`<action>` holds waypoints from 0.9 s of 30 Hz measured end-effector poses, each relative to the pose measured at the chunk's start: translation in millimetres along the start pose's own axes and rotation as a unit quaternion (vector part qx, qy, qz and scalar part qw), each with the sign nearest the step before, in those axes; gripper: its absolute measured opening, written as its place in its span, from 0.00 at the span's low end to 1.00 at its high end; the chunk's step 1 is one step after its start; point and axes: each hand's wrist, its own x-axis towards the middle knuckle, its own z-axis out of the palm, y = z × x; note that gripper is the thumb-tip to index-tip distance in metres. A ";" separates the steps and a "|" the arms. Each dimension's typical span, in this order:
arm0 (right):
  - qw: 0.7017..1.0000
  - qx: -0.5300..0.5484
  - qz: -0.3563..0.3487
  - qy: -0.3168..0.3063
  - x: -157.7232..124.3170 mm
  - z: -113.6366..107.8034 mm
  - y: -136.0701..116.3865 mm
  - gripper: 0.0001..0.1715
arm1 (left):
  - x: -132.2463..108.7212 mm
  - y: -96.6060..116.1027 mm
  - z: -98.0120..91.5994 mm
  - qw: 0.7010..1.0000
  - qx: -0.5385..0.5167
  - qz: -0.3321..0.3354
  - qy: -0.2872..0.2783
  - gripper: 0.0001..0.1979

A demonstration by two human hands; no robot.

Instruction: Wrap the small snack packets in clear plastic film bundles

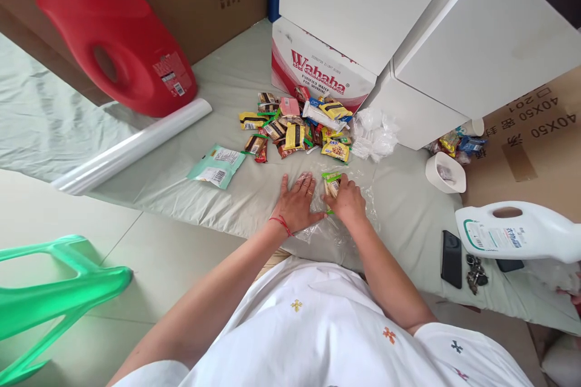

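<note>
- Pale sheet spread on a tiled floor, cardboard and white boxes behind it.
- Left hand lies open and flat, fingers spread, pressing a clear bag at the sheet's near edge.
- Right hand, just beside it, curls its fingers on a green packet at the bag's far end.
- Snack pile sits beyond the hands, in front of a Wahaha box.
- Teal pouch and film roll lie to the left, under a red jug.
- White bottle, phone and keys lie at the right.
</note>
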 end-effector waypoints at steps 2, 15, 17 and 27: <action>1.000 -0.004 -0.002 0.003 -0.2 0.8 -5.9 0.39 | 0.3 -0.1 0.0 1.000 -0.001 -0.001 -0.004 0.46; 0.975 0.163 -0.144 0.049 15.2 -32.1 78.3 0.38 | 2.8 -0.9 5.5 0.999 0.010 -0.026 -0.028 0.56; 0.964 0.126 -0.233 0.015 9.1 -29.2 72.3 0.39 | 2.6 -0.8 5.6 0.999 0.014 -0.024 -0.027 0.54; 0.937 0.075 -0.340 -0.034 17.9 1.7 66.9 0.39 | 1.9 0.0 2.6 0.999 0.010 -0.022 -0.026 0.53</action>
